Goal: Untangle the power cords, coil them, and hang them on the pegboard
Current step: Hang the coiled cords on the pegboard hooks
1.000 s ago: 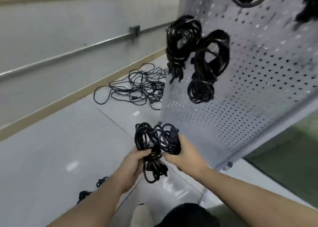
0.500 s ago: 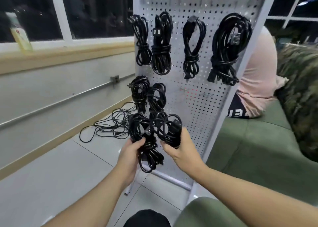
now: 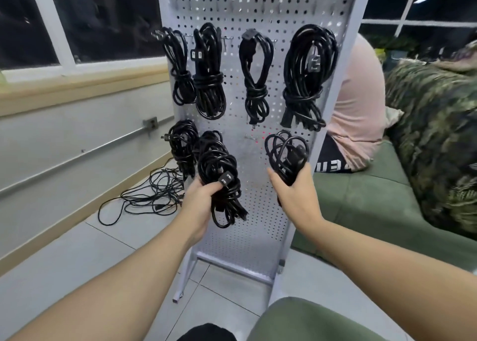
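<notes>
Since half a second ago, I see the two hands separated: the single bunch held between them is now two coils, one per hand, raised in front of the pegboard point(image 3: 258, 10).

1. The left hand point(image 3: 200, 201) has its fingers curled round the waist of the larger coil point(image 3: 219, 178). Its long axis runs vertically, loops above the fist and tail loops hanging below; a plug point(image 3: 225, 179) lies at the front, facing me.
2. The right hand point(image 3: 291, 193) has its fingers wrapped round the base of the smaller coil point(image 3: 286, 154). The loops stand upward and open, toward the board's right edge.
3. I judge the waist grip keeps each coil from unwinding, and the upright loop presents an opening for a peg.
4. Six coils already hang: four in the upper row point(image 3: 255, 82), two at the lower left point(image 3: 182, 144). The lower middle and right of the board appear free, which likely explains the position of both hands.
5. A tangle of cords point(image 3: 154, 191) lies on the floor point(image 3: 77, 250) left of the board, so the task is not finished.
</notes>
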`<state>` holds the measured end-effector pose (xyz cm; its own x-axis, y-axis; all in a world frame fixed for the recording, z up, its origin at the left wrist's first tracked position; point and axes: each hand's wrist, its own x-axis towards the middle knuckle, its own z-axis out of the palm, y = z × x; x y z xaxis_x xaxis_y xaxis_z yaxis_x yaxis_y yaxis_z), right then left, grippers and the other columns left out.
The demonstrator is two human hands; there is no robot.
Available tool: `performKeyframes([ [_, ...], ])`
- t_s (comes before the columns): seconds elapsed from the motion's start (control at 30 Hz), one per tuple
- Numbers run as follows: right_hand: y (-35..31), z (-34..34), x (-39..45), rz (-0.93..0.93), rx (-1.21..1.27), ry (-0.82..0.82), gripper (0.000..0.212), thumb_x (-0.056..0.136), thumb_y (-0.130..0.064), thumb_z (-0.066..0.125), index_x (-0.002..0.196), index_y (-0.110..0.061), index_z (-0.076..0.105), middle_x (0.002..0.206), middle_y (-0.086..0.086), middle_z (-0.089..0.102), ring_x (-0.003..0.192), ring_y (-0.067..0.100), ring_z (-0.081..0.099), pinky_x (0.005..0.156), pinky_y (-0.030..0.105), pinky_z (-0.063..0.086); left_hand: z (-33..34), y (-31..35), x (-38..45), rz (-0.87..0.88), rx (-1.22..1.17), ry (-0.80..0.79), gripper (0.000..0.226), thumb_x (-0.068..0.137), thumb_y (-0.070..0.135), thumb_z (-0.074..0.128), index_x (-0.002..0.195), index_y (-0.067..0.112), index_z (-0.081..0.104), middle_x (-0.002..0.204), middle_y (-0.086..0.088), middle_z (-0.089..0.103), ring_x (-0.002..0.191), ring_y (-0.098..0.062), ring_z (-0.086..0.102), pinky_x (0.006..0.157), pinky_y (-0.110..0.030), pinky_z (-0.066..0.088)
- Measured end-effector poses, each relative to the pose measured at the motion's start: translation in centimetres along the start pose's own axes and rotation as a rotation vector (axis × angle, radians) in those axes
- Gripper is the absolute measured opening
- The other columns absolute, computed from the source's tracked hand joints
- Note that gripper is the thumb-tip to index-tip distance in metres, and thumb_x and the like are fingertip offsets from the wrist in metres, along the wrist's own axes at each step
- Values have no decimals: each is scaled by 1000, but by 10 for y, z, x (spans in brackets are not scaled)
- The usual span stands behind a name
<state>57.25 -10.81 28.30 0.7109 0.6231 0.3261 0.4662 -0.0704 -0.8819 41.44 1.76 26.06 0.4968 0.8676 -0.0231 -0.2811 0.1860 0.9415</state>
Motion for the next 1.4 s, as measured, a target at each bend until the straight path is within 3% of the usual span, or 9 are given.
performKeyframes([
  [0.33,21,14,33,106,-101,-58,55,85,-65,66,117,-26,44,115,-5,60,103,18,63,91,44,54,18,-5,31,21,57,23,22,92,4,67,111,13,72,109,-10,77,112,-32,70,108,-54,49],
  [0.57,28,16,47,207,-86,-29,69,88,-57,71,134,-17,40,134,0,57,120,24,59,100,41,50,25,-10,43,45,133,9,22,93,9,69,113,19,72,108,0,78,109,-21,72,104,-45,52],
  [0.7,34,11,44,226,-139,-72,60,88,-54,72,125,-19,41,127,0,60,113,24,61,92,40,53,30,-11,46,56,152,12,21,95,10,67,111,22,72,104,5,79,104,-16,73,96,-37,54],
  [0.77,33,9,39,216,-131,-76,66,87,-52,74,133,-19,41,134,-1,57,117,21,59,96,41,52,33,-10,49,57,153,10,21,96,10,66,113,21,71,104,4,79,102,-16,73,92,-37,56],
  [0.87,35,5,25,121,-263,83,73,85,-45,76,141,-15,41,139,1,49,129,20,49,108,45,42,37,-8,54,38,151,-10,21,99,10,63,115,21,70,106,4,78,100,-15,73,87,-35,56],
  [0.97,39,-1,8,-78,-296,199,41,86,-29,73,117,-16,48,112,0,53,106,21,52,99,47,43,41,-5,58,27,144,-50,23,97,11,65,117,22,71,108,3,78,104,-17,73,92,-40,57],
  [1.2,21,3,10,-361,-166,77,28,87,-5,62,95,-25,44,90,-17,45,79,15,47,74,33,42,49,-4,69,-17,162,-44,25,97,14,62,120,19,69,112,-3,77,108,-24,71,100,-50,55],
  [1.33,22,17,2,-443,-182,-67,25,85,-15,54,95,-34,41,88,-18,46,74,12,48,69,33,42,49,-11,81,-60,258,-60,38,85,28,65,121,16,68,113,-7,76,108,-27,71,101,-52,54],
  [1.4,29,26,-6,-441,-184,-133,25,84,-17,53,95,-36,40,87,-18,46,74,12,47,68,32,42,49,-14,83,-65,287,-78,31,93,27,67,121,13,70,111,-8,76,106,-26,72,102,-50,54],
])
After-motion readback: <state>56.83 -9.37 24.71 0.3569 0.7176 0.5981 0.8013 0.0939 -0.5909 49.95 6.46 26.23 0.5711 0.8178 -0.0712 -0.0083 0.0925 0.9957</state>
